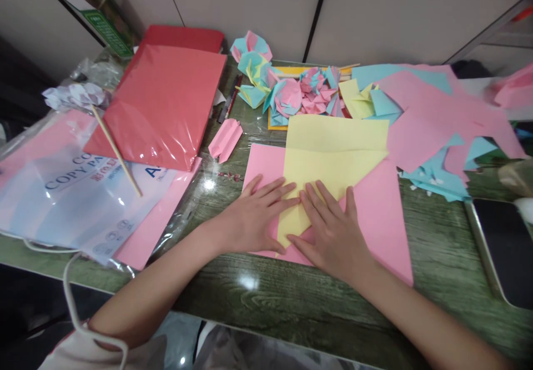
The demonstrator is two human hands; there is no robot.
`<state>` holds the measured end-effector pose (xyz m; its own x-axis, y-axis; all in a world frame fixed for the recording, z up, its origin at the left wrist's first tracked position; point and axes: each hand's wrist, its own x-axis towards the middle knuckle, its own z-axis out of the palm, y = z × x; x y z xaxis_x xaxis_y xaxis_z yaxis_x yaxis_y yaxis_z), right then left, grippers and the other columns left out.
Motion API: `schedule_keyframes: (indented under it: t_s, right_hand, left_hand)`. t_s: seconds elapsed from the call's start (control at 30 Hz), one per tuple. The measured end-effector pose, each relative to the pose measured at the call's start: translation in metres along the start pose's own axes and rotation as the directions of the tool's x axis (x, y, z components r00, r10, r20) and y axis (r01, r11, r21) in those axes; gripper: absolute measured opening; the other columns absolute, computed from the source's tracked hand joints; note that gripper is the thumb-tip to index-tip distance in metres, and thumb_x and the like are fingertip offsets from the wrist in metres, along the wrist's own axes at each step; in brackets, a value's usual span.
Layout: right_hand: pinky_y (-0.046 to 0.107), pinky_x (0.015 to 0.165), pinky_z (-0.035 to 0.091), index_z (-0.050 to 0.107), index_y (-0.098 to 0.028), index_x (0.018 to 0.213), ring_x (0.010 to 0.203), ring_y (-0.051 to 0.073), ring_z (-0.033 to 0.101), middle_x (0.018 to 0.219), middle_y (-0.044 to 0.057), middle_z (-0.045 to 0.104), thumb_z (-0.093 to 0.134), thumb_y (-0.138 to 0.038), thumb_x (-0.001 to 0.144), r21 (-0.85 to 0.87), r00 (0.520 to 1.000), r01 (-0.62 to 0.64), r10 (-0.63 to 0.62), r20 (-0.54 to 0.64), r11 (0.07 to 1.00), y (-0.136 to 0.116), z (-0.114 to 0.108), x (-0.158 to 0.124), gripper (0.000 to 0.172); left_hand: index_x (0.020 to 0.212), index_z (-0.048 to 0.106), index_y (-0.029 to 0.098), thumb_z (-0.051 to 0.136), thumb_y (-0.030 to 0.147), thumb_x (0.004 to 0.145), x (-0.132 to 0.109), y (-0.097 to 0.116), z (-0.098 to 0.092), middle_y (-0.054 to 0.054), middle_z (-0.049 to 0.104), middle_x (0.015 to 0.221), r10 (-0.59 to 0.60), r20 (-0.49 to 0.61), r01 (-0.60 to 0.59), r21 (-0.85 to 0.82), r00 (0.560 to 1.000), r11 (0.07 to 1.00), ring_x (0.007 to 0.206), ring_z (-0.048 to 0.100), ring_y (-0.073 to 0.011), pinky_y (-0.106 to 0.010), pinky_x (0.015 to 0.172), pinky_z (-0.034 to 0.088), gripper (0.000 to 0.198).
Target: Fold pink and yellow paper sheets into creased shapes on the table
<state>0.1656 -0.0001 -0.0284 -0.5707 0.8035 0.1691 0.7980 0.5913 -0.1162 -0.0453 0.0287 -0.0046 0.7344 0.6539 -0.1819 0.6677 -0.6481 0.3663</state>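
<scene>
A yellow sheet of paper (333, 136) lies on top of a pink sheet (383, 225) in front of me. Its lower right side is folded over along a slanting edge, and a crease runs across its upper part. My left hand (254, 214) rests flat across the yellow paper's left edge, fingers spread, partly over the pink sheet. Pressed on the folded part is my right hand (333, 225), also flat with fingers apart. The fingertips of both hands nearly meet. Neither hand grips anything.
Folded paper flowers (287, 95) stand at the back on an orange sheet. Pink and blue paper scraps (433, 114) pile up at right, near a phone (503, 248). At left lie red paper packs (166, 98), a copy paper wrapper (83, 192) and a wooden stick (116, 150).
</scene>
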Motion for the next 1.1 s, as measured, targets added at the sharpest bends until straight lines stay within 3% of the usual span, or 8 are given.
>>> schedule_keyframes:
  t_s: [0.4, 1.1]
  right_hand:
    - [0.064, 0.108, 0.001, 0.023, -0.007, 0.142, 0.139, 0.031, 0.014, 0.145, 0.016, 0.033, 0.036, -0.057, 0.087, -0.017, 0.998, -0.007, 0.008, 0.056, 1.000, 0.0003, 0.0014, -0.0019, 0.075]
    - [0.065, 0.107, 0.004, 0.035, -0.004, 0.137, 0.139, 0.033, 0.014, 0.147, 0.016, 0.029, 0.035, -0.057, 0.087, -0.023, 0.996, -0.014, 0.016, 0.092, 1.000, 0.0010, 0.0003, -0.0008, 0.073]
  left_hand:
    - [0.142, 0.024, 0.023, 0.053, 0.067, 0.073, -0.0006, -0.0022, 0.0007, -0.009, 0.014, 0.153, 0.021, -0.003, -0.021, -0.020, 1.000, 1.000, 0.141, 0.006, -0.0234, -0.046, 0.112, -0.006, 0.087]
    - [0.142, 0.026, 0.023, 0.056, 0.068, 0.070, -0.0009, -0.0035, 0.0014, -0.012, 0.017, 0.152, 0.023, -0.024, -0.024, -0.070, 0.999, 0.997, 0.140, 0.012, -0.0265, -0.050, 0.112, -0.001, 0.090]
